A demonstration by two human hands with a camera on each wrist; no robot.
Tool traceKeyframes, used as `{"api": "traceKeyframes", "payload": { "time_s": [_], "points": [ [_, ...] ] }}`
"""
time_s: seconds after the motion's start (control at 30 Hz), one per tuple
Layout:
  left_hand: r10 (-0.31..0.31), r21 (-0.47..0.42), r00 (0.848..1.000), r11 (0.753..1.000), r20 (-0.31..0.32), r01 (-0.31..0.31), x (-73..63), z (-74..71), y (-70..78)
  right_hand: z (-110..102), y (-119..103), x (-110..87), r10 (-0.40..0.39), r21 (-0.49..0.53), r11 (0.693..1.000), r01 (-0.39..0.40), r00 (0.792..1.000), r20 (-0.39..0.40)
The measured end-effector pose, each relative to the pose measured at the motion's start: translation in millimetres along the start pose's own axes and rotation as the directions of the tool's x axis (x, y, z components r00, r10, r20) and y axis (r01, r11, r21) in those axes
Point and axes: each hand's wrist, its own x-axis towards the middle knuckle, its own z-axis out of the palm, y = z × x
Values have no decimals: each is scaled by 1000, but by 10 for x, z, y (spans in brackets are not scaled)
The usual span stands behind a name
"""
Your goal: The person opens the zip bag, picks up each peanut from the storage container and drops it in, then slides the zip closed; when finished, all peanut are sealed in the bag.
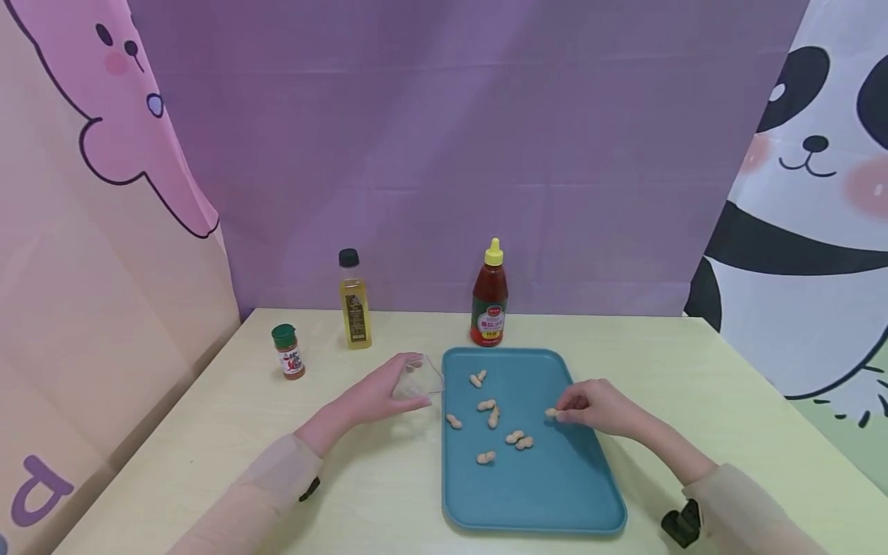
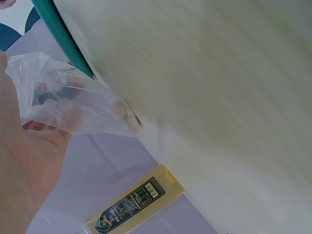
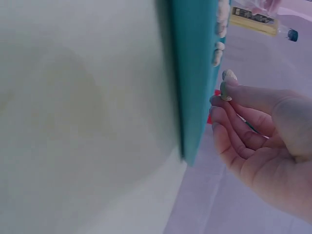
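Observation:
My left hand (image 1: 385,389) grips a clear plastic bag (image 1: 420,378) just off the left edge of the blue tray (image 1: 534,493). Through the bag's film in the left wrist view, a pale tan peanut-like lump (image 2: 118,109) shows near the bottom corner. Over the right part of the tray, my right hand (image 1: 602,406) pinches a peanut (image 1: 551,412) between thumb and fingertips; its tip (image 3: 229,76) pokes out past them in the right wrist view. Several unshelled peanuts (image 1: 486,458) lie scattered on the tray's left and middle.
Behind the tray stands a red sauce bottle (image 1: 489,301) with a yellow nozzle. Left of it are an oil bottle (image 1: 356,308) with a black cap and a small green-capped spice jar (image 1: 288,353). A purple cloth (image 1: 444,154) hangs behind the pale table (image 1: 375,493).

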Motion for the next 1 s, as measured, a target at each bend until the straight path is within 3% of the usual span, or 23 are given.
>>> {"api": "traceKeyframes", "payload": {
  "time_s": [0.23, 0.53, 1.0],
  "points": [
    [4, -13, 1000, 1000, -2, -4, -6, -1, -14, -42, -155, 189, -25, -37, 999, 22, 997, -70],
    [8, -11, 1000, 1000, 0, -8, -11, 0, -17, 51, -469, 494, -71, -24, 997, 68, 989, -128],
    [20, -27, 1000, 999, -5, -20, 7, 3, -11, 343, -944, 953, -173, 61, 982, 181, 978, -117]
  ]
}}
